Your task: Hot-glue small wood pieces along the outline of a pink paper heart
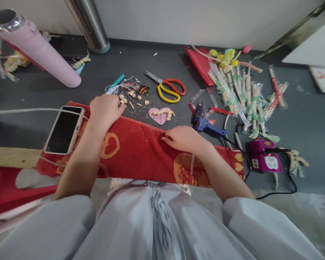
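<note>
My left hand (106,111) rests at the upper edge of a red towel (141,151), its fingers curled and mostly hidden under it. Just beyond are white threads (121,86) and small cream crumbled pieces (131,94). My right hand (183,138) lies on the towel with bent fingers drawn together; whatever they may pinch is hidden. A clear stick (192,164) lies below that wrist. Between and beyond the hands is a pink heart-shaped piece (160,115) with a cream curled strip on it. Right of it sits a blue glue gun (208,124).
Scissors (169,88) with red and yellow handles lie farther back. Wrapped sticks (243,90) are heaped at right, near a purple power socket (265,157) with a black cord. A phone (64,130) with a white cable and a pink bottle (40,50) are at left.
</note>
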Tool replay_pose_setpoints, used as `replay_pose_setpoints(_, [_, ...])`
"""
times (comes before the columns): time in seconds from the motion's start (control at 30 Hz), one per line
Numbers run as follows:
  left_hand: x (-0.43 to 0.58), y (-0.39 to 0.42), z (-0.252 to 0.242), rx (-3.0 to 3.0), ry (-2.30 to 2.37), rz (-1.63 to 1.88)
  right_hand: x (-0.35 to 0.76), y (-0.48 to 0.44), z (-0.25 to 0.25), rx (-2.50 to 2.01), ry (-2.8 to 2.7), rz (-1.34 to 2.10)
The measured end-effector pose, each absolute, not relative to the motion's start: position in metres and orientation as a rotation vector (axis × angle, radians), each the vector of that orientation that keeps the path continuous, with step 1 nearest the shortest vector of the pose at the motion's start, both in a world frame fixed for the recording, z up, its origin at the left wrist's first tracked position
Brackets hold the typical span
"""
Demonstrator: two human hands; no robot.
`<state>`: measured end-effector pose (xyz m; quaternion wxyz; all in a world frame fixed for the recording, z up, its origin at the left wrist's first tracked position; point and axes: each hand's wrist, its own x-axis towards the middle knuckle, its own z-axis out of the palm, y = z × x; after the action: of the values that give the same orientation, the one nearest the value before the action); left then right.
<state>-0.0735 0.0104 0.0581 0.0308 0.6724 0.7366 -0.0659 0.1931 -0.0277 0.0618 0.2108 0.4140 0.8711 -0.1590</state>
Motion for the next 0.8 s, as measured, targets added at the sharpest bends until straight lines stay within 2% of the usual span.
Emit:
replay_pose_setpoints(0.27, [-0.075, 0.013, 0.048, 2.072, 2.286, -0.169, 0.193, -0.028, 0.061, 1.163, 2.427, -0.446])
replay_pose_setpoints(0.5, [-0.063, 0.004, 0.068, 2.008, 2.254, 0.028, 0.196, -0.028, 0.059, 1.151, 2.458, -0.452])
replay_pose_setpoints(0.6, [-0.054, 0.001, 0.072, 2.004, 2.095, 0.254, 0.197, -0.028, 0.059, 1.241, 2.499, -0.416])
replay_pose_setpoints(0.7, [-0.04, -0.002, 0.067, 1.93, 1.71, 0.553, 0.197, -0.028, 0.057, 1.457, 2.571, -0.422])
replay_pose_setpoints(0.8, [-0.02, -0.005, 0.063, 1.661, 1.435, 0.653, 0.198, -0.029, 0.055, 1.686, 2.732, -0.547])
